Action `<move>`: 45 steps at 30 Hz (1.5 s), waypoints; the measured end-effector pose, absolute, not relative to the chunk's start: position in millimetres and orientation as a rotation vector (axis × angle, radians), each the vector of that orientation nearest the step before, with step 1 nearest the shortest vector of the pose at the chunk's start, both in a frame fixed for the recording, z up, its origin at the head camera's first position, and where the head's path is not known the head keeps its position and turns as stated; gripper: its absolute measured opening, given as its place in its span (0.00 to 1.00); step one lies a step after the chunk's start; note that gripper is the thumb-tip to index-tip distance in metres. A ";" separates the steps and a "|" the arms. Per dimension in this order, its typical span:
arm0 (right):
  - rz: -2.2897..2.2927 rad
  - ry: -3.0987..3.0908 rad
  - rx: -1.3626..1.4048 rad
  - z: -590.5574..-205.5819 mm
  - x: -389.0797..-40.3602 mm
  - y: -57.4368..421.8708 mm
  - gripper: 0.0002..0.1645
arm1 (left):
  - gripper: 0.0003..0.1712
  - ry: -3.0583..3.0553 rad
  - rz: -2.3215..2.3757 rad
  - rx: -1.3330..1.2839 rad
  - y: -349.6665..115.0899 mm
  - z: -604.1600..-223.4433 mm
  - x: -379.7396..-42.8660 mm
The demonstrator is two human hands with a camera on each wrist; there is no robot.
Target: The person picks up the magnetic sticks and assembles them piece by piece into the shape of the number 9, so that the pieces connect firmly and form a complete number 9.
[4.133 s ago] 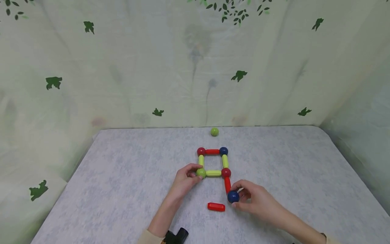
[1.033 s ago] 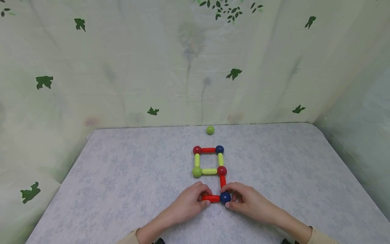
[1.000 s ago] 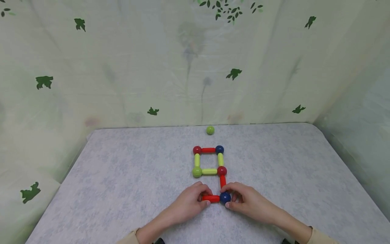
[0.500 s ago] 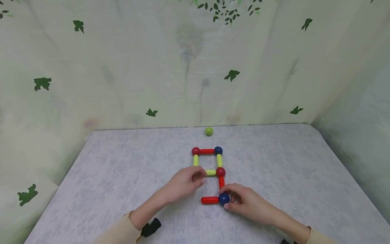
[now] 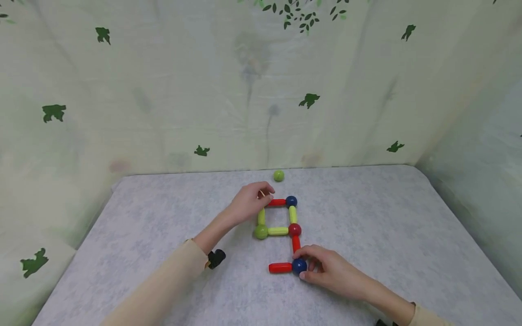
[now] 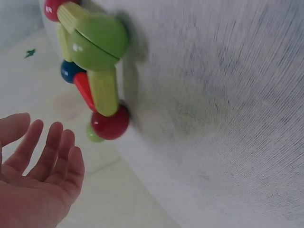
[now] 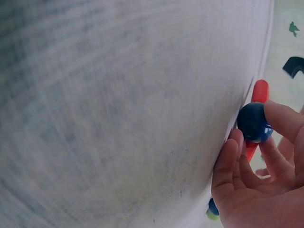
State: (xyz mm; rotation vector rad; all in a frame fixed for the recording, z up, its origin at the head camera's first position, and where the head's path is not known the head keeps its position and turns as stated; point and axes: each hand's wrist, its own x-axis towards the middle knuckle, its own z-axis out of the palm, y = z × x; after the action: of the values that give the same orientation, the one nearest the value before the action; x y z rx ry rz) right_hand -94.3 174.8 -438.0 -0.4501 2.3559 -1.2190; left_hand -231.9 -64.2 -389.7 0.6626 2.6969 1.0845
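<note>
My right hand [image 5: 336, 274] pinches the near blue ball [image 5: 299, 266] between thumb and fingers. From that ball a red stick [image 5: 280, 268] points left, and a second red stick [image 5: 296, 243] runs back to a red ball [image 5: 295, 230]. This ball is one corner of a square of sticks and balls, with a green ball [image 5: 261, 232] at its near left and another blue ball [image 5: 291, 201] at its far right. My left hand [image 5: 246, 201] hovers over the far-left corner, fingers loosely bent, holding nothing. It hides that corner's red ball [image 6: 110, 124] in the head view.
A loose green ball [image 5: 279, 175] lies near the back edge of the grey table [image 5: 367, 213], beyond the square. Behind the table hangs a pale curtain [image 5: 175, 90] with leaf patterns.
My left hand has let go of the red stick, now attached to the near blue ball, and moved back over the square's far-left corner. The right hand keeps holding the blue ball.
</note>
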 end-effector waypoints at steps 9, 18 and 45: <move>-1.218 2.359 -0.468 -436.9 -92.6 175.2 0.21 | 0.20 2.660 1.097 0.534 -61.1 -405.0 -275.2; -1.210 2.362 -0.465 -437.0 -92.6 175.4 0.20 | 0.22 2.608 1.135 0.433 -60.4 -418.6 -299.9; -1.211 2.346 -0.439 -435.8 -92.5 175.7 0.21 | 0.32 2.468 1.094 0.707 -47.4 -424.1 -318.1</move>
State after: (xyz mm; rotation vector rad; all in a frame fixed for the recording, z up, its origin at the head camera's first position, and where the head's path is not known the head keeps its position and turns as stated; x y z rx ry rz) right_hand -92.5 175.7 -435.8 -0.4387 2.3458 -1.2106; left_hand -318.1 -47.4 -424.1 0.7068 2.4679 1.0942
